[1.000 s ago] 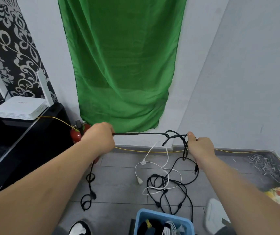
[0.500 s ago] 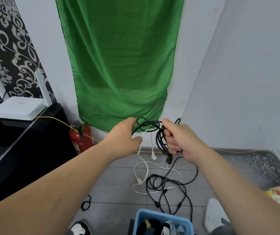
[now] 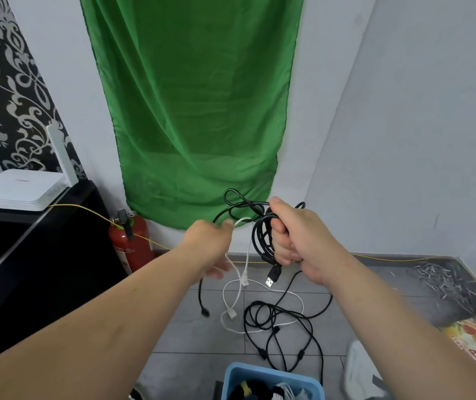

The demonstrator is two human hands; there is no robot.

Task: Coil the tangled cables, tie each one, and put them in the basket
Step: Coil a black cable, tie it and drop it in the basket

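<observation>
Two hands on one black cable [image 3: 260, 241], held up above and beyond basket [image 3: 260, 372].
Step in hand, by judgement: coiling.
To do well: keep loops even, feed last tail round without twist, shake white cable [image 3: 232, 313] free before tying.
Right hand [image 3: 300, 243]: fingers curled tight round coil; USB plug [image 3: 273, 277] dangling beneath.
Left hand [image 3: 208, 243]: closed, pinching loose strand; white cable at fingertips, held or not unclear.
Floor tangle [image 3: 275, 329]: just beyond basket.
</observation>
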